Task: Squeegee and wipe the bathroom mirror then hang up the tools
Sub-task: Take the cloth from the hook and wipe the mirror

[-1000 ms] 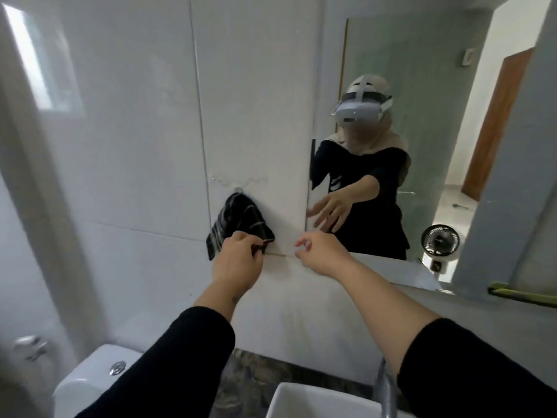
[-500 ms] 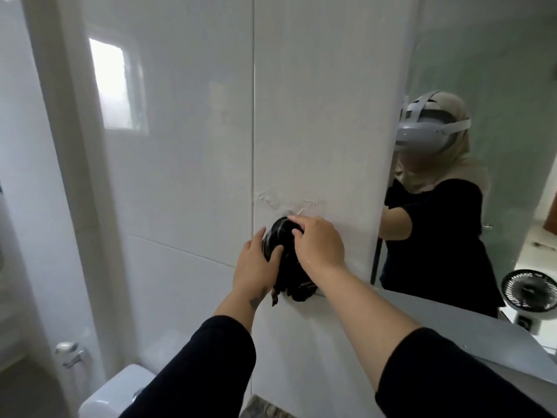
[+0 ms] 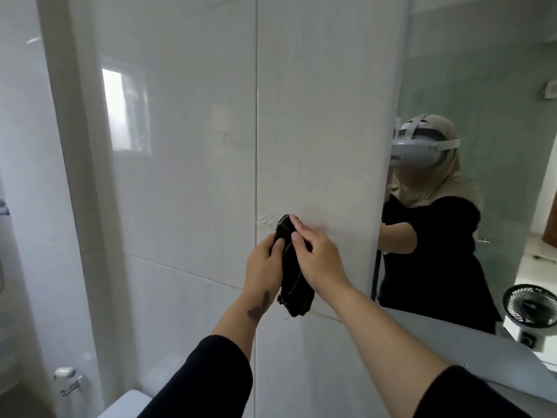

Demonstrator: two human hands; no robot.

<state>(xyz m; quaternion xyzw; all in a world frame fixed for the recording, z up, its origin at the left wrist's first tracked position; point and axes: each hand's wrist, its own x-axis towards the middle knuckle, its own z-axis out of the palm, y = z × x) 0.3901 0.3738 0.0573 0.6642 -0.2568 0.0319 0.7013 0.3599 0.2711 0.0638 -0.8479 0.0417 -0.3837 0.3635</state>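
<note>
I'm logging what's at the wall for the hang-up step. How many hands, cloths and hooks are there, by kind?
Hands: 2, the left hand and the right hand, both on the cloth
Dark cloths: 1, the cloth, bunched against the white tile wall
Clear wall hooks: 1, the hook, partly hidden
Total: 4

soft daylight, window glare on glossy tiles [image 3: 180, 176], wide-angle edge bending

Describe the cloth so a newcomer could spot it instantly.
Start at the mirror on the right and go left onto the white tiled wall. At about mid-height, against the wall, the left hand and right hand grip a bunched cloth. It is the only dark, striped thing on the pale wall.
</note>
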